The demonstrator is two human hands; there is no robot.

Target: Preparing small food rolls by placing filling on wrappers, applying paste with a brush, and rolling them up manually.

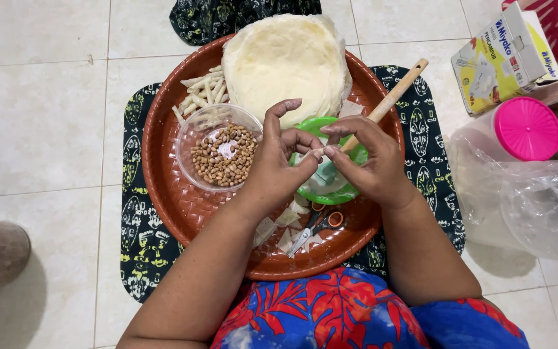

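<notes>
My left hand and my right hand meet over a round brown tray, pinching a small pale pastry roll between their fingertips. Under the hands sits a green lid with a wooden-handled tool resting on it. Left of my hands, a clear bowl holds peanuts. A stack of thin pale pastry sheets lies at the tray's far side, with several finished rolls beside it. Small scissors and cut pastry squares lie near me.
The tray rests on a dark patterned cloth on a white tiled floor. At the right stand a box, a clear container with a pink lid and a plastic-wrapped clear tub. My lap is covered by blue and red floral fabric.
</notes>
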